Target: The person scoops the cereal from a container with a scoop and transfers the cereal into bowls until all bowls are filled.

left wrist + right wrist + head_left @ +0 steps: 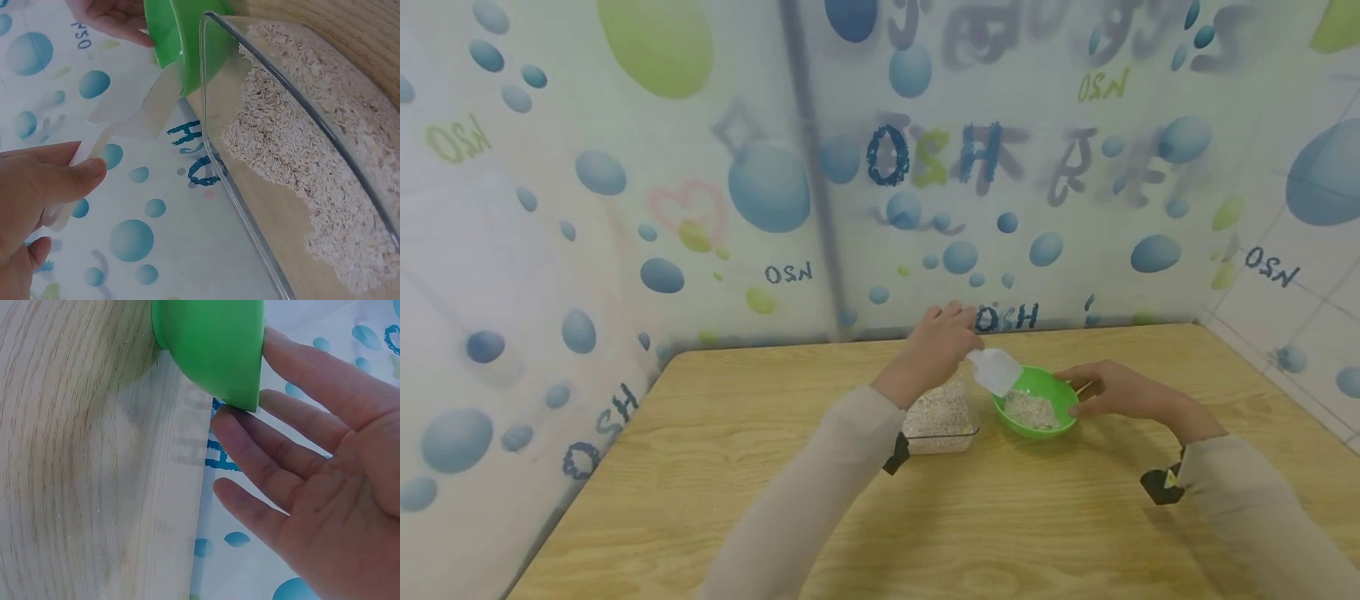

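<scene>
My left hand [936, 346] grips the handle of a white plastic scoop [997, 372], thumb laid along it in the left wrist view. The scoop's head is tilted down over the left rim of a green bowl [1063, 390]. Pale oat-like flakes [1032, 409] lie inside the bowl. My right hand [1120, 392] is at the bowl's right side, its loosely extended fingers [262, 469] and thumb touching the rim. Under my left wrist stands a clear rectangular container [942, 444] with more flakes [281, 125] heaped toward one side; my forearm partly hides it in the head view.
The wooden table [760, 417] carries the bowl and container close together near its back edge. Behind it hangs a white wall covering [850, 275] printed with blue and green dots and letters. Another patterned wall [1300, 225] rises at the right.
</scene>
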### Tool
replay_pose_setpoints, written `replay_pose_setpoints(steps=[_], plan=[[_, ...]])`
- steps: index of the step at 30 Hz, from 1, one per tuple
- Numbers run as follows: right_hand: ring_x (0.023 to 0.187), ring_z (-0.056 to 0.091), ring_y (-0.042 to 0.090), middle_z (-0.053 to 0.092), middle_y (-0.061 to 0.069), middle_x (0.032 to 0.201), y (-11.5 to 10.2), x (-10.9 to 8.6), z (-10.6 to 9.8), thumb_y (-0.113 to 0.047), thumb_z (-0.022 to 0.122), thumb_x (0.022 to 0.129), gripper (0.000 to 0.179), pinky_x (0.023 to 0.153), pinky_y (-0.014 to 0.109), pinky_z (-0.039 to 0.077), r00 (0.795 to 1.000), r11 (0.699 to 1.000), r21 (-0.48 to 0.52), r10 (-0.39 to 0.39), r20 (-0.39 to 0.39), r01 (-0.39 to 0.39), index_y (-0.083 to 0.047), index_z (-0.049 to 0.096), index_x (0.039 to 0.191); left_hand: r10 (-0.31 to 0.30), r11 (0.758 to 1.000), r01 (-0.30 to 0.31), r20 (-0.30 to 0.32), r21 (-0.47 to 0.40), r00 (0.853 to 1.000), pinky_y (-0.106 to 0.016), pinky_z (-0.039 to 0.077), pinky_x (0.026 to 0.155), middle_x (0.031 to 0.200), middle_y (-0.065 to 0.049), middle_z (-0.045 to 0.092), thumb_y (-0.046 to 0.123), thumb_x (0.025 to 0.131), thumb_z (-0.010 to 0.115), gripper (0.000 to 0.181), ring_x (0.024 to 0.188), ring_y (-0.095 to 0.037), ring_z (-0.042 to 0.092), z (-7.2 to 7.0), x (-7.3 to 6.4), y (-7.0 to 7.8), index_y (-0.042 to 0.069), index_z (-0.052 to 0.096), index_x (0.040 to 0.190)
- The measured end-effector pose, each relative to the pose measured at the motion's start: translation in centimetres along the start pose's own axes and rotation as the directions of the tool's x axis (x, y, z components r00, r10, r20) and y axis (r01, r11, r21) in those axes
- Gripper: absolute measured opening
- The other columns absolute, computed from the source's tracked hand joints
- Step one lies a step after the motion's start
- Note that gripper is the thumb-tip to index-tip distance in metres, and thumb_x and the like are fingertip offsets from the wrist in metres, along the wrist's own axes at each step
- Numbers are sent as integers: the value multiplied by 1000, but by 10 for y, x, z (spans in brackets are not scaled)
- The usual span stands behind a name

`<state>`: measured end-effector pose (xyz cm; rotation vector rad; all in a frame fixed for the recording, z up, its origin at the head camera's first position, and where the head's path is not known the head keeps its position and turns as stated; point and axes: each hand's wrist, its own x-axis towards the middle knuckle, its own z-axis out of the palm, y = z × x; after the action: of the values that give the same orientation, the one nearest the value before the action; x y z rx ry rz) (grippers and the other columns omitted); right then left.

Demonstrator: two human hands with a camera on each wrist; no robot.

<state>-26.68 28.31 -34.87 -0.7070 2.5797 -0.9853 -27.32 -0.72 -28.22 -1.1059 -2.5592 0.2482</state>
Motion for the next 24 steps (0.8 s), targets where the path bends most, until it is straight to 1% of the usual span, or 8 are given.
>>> replay_pose_setpoints(steps=[2, 5, 10, 13, 17, 19, 22, 24], plan=[[102, 53, 42, 50, 31, 119, -1, 0, 1, -22, 69, 82, 65, 79, 43, 48, 1000, 1000, -7, -13, -2, 13, 13, 41, 129, -13, 1000, 12, -16, -18, 1000, -27, 36, 76, 100, 5, 54, 13, 86, 63, 26, 92, -14, 43, 2, -2, -1, 25, 69, 108], [103, 53, 42, 50, 31, 119, -4, 0, 1, -22, 69, 82, 63, 80, 45, 47, 1000, 999, -32, -28, -15, 27, 13, 42, 128, -35, 999, 33, -41, -37, 999, -28, 37, 79, 103, 5, 55, 18, 85, 66, 24, 95, -14, 44, 4, -4, -4, 24, 69, 107], [106, 49, 46, 48, 30, 124, -13, -1, 0, -21, 67, 84, 59, 85, 56, 41, 997, 994, -96, -54, -52, 49, 11, 43, 128, -56, 996, 51, -69, -73, 996, -29, 38, 77, 99, 4, 56, 26, 85, 65, 22, 87, -14, 44, 6, -8, -9, 25, 69, 106], [108, 48, 47, 46, 30, 126, -21, -2, 1, -21, 66, 85, 58, 85, 58, 39, 995, 991, -116, -75, -70, 66, 11, 44, 128, -71, 991, 64, -56, -114, 996, -28, 38, 76, 94, 4, 55, 27, 86, 63, 22, 83, -14, 42, 7, -11, -13, 24, 69, 107], [108, 49, 45, 47, 27, 126, -34, -1, 3, -22, 67, 84, 58, 84, 54, 42, 992, 988, -126, -98, -75, 88, 8, 45, 128, -107, 980, 103, -11, -169, 994, -28, 36, 75, 92, 4, 53, 28, 88, 60, 22, 82, -14, 40, 10, -17, -18, 22, 68, 108], [107, 50, 43, 49, 25, 125, -39, 1, 5, -22, 67, 84, 57, 84, 53, 42, 991, 986, -132, -112, -71, 102, 6, 46, 129, -121, 974, 119, 1, -191, 993, -28, 36, 74, 92, 4, 53, 28, 89, 59, 23, 82, -14, 40, 12, -22, -21, 22, 68, 109], [106, 52, 41, 50, 23, 124, -44, 4, 8, -21, 67, 84, 55, 85, 52, 42, 988, 981, -148, -138, -68, 126, 4, 48, 129, -126, 969, 123, 0, -213, 992, -29, 36, 74, 93, 4, 53, 28, 90, 58, 23, 83, -14, 41, 14, -29, -25, 20, 67, 110], [105, 53, 39, 52, 21, 123, -47, 7, 11, -22, 67, 84, 53, 85, 52, 42, 985, 977, -157, -155, -75, 142, 3, 49, 128, -121, 965, 115, -11, -238, 993, -29, 36, 73, 93, 3, 53, 26, 90, 58, 23, 82, -14, 41, 15, -34, -29, 19, 66, 110]])
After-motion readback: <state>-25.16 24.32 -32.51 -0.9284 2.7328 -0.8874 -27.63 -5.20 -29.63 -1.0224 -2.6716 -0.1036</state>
